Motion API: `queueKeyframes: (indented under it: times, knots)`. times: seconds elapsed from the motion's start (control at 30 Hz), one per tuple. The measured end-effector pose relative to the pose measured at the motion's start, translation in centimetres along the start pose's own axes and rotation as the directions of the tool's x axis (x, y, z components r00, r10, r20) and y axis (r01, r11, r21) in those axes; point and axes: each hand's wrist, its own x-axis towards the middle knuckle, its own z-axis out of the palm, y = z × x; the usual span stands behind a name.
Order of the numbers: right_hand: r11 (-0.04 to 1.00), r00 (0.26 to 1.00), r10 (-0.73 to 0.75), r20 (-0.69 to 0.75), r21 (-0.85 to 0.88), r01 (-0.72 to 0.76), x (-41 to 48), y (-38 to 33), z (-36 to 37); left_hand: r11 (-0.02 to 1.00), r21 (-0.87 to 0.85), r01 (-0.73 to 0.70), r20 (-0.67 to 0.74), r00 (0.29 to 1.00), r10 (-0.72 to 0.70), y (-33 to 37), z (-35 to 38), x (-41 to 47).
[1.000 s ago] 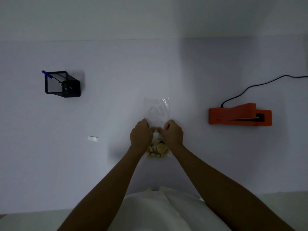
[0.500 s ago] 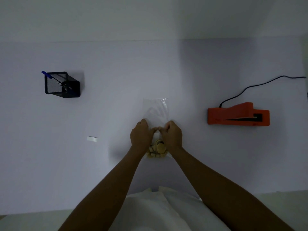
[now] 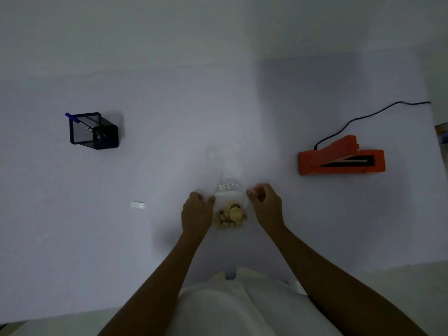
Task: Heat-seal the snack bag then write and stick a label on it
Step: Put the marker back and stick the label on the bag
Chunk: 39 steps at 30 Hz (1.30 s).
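Observation:
A clear snack bag (image 3: 226, 166) lies flat on the white table in front of me, its empty upper part pointing away. Pale snack pieces (image 3: 231, 215) sit bunched at its near end, under a small printed sticker (image 3: 227, 186). My left hand (image 3: 196, 212) curls against the bag's left edge. My right hand (image 3: 266, 202) pinches the right edge with bent fingers. A small blank white label (image 3: 138, 205) lies on the table to the left. The orange heat sealer (image 3: 340, 158) sits to the right with its jaw raised.
A black mesh pen holder (image 3: 94, 131) with a blue pen (image 3: 72, 116) stands at the far left. The sealer's black cord (image 3: 368, 116) trails off to the right edge. The table's near edge runs just in front of my white clothing.
My hands have slid apart from the bag's middle to its two side edges, uncovering the snacks and the small printed sticker. The bag looks flatter and wider.

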Motion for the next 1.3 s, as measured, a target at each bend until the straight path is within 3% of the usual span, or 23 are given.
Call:
queueKeyframes:
  times: [0.2,0.63,0.93,1.3]
  knots:
    - [0.999,0.993,0.046,0.112,-0.019,-0.045,-2.8,1.7,0.9,0.990,-0.129,-0.051,0.175,0.982,0.074,-1.5,-0.1,-0.5]
    - [0.999,0.995,-0.001,0.101,0.038,-0.003,6.5,-7.8,3.6,0.972,-0.217,-0.088,-0.016,0.996,0.087,4.9,-4.7,8.8]
    - [0.999,0.982,0.014,0.187,-0.054,-0.004,9.4,-8.4,4.2,0.970,-0.243,-0.020,0.032,0.999,0.029,5.0,-4.3,10.6]
    - [0.960,0.988,0.074,0.133,0.260,-0.107,1.5,-4.9,0.7,0.952,-0.301,-0.052,-0.092,0.995,0.026,4.3,-4.0,0.9]
